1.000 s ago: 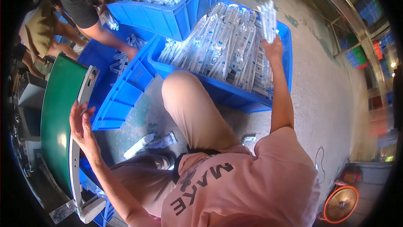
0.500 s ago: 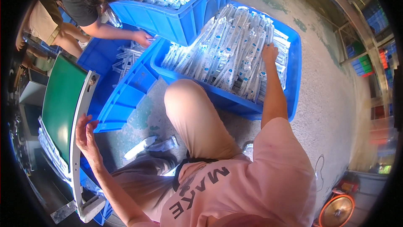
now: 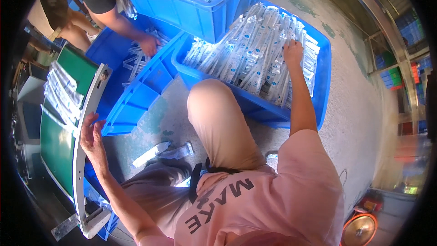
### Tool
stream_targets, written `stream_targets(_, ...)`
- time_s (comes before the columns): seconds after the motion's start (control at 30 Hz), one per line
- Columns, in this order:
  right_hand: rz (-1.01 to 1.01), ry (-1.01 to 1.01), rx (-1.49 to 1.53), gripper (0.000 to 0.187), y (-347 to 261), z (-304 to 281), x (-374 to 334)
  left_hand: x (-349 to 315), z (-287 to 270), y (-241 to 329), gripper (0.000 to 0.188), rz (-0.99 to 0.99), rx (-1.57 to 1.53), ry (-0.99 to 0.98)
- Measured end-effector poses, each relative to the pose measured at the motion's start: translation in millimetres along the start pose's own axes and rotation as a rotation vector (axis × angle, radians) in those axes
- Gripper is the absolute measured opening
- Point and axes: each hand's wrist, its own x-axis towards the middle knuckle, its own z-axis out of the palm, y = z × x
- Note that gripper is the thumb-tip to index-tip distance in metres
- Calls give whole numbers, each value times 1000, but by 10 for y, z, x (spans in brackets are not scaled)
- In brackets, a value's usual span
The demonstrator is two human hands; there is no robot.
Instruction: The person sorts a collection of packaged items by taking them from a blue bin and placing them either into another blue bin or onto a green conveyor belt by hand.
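Note:
My right hand [image 3: 293,54] rests on top of long, slim packets [image 3: 255,50] in clear wrapping with blue marks, its fingers extended over them. These packets fill a wide blue crate [image 3: 324,87] in front of me to the right, lying mostly lengthwise in a heap. My left hand [image 3: 93,137] is beside the white side rail [image 3: 82,155] of a green conveyor belt [image 3: 59,150]. Its fingers are apart and bent, with nothing in them. Farther along that belt lies a loose bundle of similar packets [image 3: 63,93].
Another blue crate [image 3: 193,18] of packets overlaps the far left corner of mine. A co-worker's hand [image 3: 149,45] reaches into a tilted blue crate [image 3: 136,105] holding some packets. Packets [image 3: 152,153] lie on the floor by my foot. An orange-rimmed fan [image 3: 359,230] stands at lower right.
The bundle on the belt has moved farther away from me. My right hand's fingers have straightened over the packets. The co-worker's hand has gone from the crate's rim down inside it.

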Motion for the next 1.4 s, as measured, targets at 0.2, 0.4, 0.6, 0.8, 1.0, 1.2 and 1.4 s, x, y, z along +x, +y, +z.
stream_targets(0.2, -299, 109, 38, 22, -88, 473, -72, -228, -240, 110, 27, -21, 134, 109)
stream_targets(0.4, -522, -352, -299, 38, 790, 466, 459, -77, -248, 334, 24, 71, 252, 160)
stream_targets(0.6, -508, 151, 874, 22, -2078, -1305, 159, 22, -1436, 107, 30, 159, 858, 735)
stream_targets(0.8, -1143, -225, 1265, 19, -4484, -2073, -862, -766, -2417, -844, 43, -643, 1383, 1120)
stream_targets(1.0, -1251, -321, 1022, 26, -6177, -1510, -647, -507, -2164, -905, 12, -141, 1139, 962)
stream_targets(1.2, -804, -475, 561, 60, -7160, -1429, -926, 14, -1323, -463, 23, 85, 904, 456)
stream_targets(1.4, -995, -668, 490, 63, -7195, -2279, -1714, 81, -1001, -486, 42, 161, 804, 296)
